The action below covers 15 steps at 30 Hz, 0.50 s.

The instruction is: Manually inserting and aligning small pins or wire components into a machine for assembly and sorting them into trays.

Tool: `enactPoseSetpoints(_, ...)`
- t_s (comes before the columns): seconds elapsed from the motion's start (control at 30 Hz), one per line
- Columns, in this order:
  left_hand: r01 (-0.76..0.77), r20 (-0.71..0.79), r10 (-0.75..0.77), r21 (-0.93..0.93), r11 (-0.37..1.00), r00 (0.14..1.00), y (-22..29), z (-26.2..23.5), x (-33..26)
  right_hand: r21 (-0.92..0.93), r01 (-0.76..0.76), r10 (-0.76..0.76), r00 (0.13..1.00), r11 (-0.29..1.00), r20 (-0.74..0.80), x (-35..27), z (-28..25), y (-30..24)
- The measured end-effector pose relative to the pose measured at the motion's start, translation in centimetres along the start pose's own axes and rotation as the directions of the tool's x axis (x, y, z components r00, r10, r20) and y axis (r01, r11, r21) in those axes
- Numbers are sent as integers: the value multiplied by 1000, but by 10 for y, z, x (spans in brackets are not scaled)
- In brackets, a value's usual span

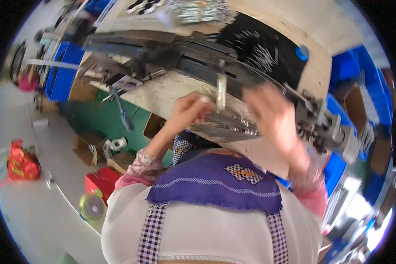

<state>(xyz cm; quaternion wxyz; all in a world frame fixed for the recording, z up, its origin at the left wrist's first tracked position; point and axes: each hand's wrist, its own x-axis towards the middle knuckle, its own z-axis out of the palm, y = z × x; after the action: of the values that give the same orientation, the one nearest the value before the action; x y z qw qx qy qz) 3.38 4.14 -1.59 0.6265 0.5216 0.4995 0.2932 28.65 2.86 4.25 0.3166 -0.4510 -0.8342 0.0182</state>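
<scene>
My left hand [188, 113] is closed in a pinch at the left end of a bundle of thin metal wires [226, 125]; what its fingers hold, if anything, cannot be made out. A white covering sits on one fingertip. To the right of the bundle, my right hand [273, 116] is smeared by motion, its fingers too blurred to read. Beyond both hands a long dark metal machine [193, 61] runs across the bench [156, 94]. A pale upright metal bar [221, 92] on it reaches down between my hands, over the wires.
Behind the machine lies a black mat [240, 33] with scattered thin metal pieces [264, 57] and a blue cap [302, 53]. A tied bundle of rods [200, 11] lies at the back. Metal fittings [325, 127] stand at right. Blue bins [66, 70] flank the bench.
</scene>
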Motion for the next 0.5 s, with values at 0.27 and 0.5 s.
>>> enactPoseSetpoints(0.27,-110,-543,-117,-368,923,832,-17,-86,17,-220,-429,461,879,876,120,-40,47,50)
enactPoseSetpoints(0.5,-317,-650,36,-320,893,759,-31,-57,18,-5,-465,460,874,885,155,-56,31,36)
